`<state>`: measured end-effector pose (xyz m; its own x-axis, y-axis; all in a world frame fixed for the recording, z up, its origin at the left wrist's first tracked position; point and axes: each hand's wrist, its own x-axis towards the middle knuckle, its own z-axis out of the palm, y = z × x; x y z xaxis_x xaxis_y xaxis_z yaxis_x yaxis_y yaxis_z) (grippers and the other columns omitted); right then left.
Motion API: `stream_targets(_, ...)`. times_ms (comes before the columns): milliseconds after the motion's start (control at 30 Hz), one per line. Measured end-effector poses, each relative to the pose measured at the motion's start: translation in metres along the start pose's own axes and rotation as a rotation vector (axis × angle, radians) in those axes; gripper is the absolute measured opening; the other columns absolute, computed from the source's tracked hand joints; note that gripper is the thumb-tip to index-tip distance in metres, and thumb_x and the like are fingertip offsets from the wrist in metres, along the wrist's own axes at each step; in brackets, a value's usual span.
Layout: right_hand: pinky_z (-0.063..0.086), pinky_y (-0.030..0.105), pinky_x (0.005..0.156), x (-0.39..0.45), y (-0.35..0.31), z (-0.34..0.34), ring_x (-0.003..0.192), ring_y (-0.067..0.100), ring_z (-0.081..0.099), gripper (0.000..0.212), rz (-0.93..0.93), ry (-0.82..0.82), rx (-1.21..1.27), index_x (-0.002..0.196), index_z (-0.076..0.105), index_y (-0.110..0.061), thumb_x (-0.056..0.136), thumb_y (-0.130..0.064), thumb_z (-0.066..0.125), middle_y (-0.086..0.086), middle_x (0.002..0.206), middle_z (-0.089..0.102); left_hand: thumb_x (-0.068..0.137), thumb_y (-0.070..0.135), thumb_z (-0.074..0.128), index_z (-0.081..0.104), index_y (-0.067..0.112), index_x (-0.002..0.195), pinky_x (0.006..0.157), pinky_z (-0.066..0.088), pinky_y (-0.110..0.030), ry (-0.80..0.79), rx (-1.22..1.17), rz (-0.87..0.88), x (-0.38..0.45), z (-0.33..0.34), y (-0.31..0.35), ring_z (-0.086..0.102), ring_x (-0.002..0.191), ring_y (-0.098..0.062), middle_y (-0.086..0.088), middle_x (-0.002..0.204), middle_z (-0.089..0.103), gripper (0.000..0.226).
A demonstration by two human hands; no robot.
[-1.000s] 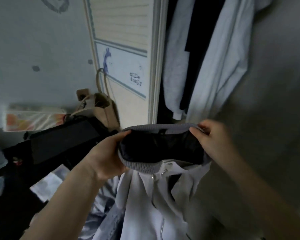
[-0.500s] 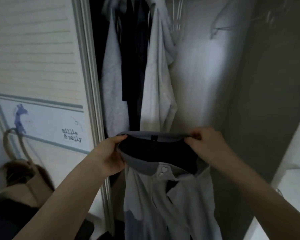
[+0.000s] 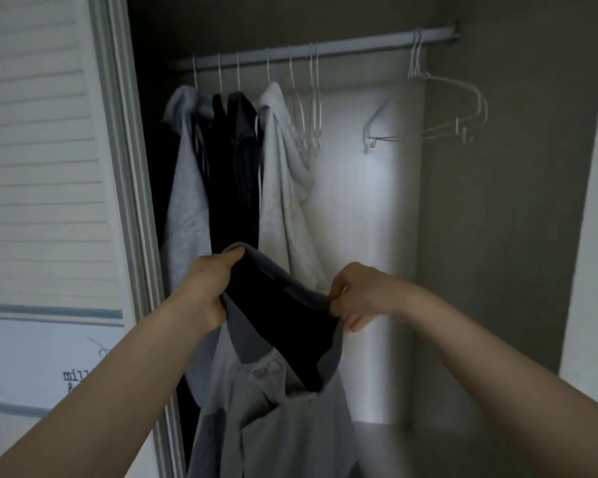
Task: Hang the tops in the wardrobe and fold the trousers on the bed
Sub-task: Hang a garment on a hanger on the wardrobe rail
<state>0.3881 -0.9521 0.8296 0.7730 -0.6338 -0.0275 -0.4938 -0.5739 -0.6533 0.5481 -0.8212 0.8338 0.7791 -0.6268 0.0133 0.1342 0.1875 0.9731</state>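
Here both hands, left hand and right hand, grip the grey top; door lettering perhaps "mi…", blurred.

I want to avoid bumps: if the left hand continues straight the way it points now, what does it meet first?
Probably the dark top hanging just beyond the left hand; depth is unclear.

Rail free between bare hangers and right-hand pair — hung tops crowd the left.

Grey polo shirt hanging by spread collar, before open wardrobe
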Motion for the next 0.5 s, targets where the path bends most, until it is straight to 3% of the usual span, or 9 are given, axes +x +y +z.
stream_targets(67, 0.056, 0.026, 0.061, 0.006, -0.02, -0.015, 0.064, 0.022, 0.066, 0.017, -0.063, 0.021, 0.059, 0.099, 0.063, 0.008, 0.089, -0.003, 0.056, 0.02, 0.085, 0.068, 0.094, 0.028, 0.064, 0.059, 0.003, 0.123, 0.063, 0.048, -0.029, 0.009, 0.014, 0.025, 0.009, 0.0, 0.009, 0.061, 0.081, -0.024, -0.01, 0.091, 0.064, 0.039)
stream_targets(267, 0.058, 0.032, 0.077, 0.048, -0.107, -0.097, 0.08, 0.027, 0.069, 0.021, -0.449, 0.572, 0.035, 0.096, 0.066, 0.012, 0.087, -0.004, 0.054, 0.02, 0.089, 0.071, 0.093, 0.027, 0.064, 0.062, 0.012, 0.081, 0.044, 0.046, -0.02, 0.062, 0.067, 0.117, 0.039, -0.006, 0.026, 0.062, 0.067, -0.02, -0.003, 0.064, 0.068, 0.019)
stream_targets(333, 0.046, 0.021, 0.067, 0.071, -0.142, -0.119, 0.079, 0.023, 0.06, 0.022, -0.53, 0.761, -0.083, 0.087, 0.065, 0.008, 0.09, -0.008, 0.049, 0.012, 0.084, 0.064, 0.093, 0.025, 0.065, 0.061, 0.014, 0.076, 0.045, 0.047, -0.02, 0.079, 0.056, 0.14, 0.047, -0.008, 0.035, 0.063, 0.067, -0.021, -0.004, 0.067, 0.068, 0.02)
stream_targets(400, 0.034, 0.02, 0.059, 0.095, -0.173, -0.137, 0.079, 0.023, 0.056, 0.025, -0.561, 0.899, -0.157, 0.068, 0.053, -0.003, 0.091, -0.007, 0.046, 0.011, 0.077, 0.056, 0.092, 0.025, 0.066, 0.06, 0.016, 0.076, 0.041, 0.047, -0.019, 0.099, 0.067, 0.164, 0.054, -0.008, 0.042, 0.063, 0.067, -0.02, -0.005, 0.071, 0.066, 0.02)
stream_targets(433, 0.035, 0.023, 0.062, 0.106, -0.187, -0.144, 0.087, 0.026, 0.059, 0.027, -0.565, 0.946, -0.196, 0.065, 0.048, -0.006, 0.091, -0.004, 0.044, 0.013, 0.081, 0.059, 0.092, 0.026, 0.066, 0.06, 0.017, 0.076, 0.039, 0.045, -0.017, 0.105, 0.078, 0.174, 0.056, -0.008, 0.045, 0.063, 0.067, -0.019, -0.004, 0.072, 0.066, 0.019)
stream_targets(500, 0.044, 0.029, 0.073, 0.134, -0.208, -0.156, 0.104, 0.033, 0.06, 0.017, -0.558, 1.004, -0.233, 0.084, 0.058, 0.0, 0.091, 0.001, 0.043, 0.021, 0.106, 0.064, 0.091, 0.028, 0.067, 0.06, 0.018, 0.079, 0.039, 0.045, -0.016, 0.102, 0.104, 0.182, 0.063, -0.009, 0.051, 0.064, 0.069, -0.019, -0.005, 0.076, 0.066, 0.017)
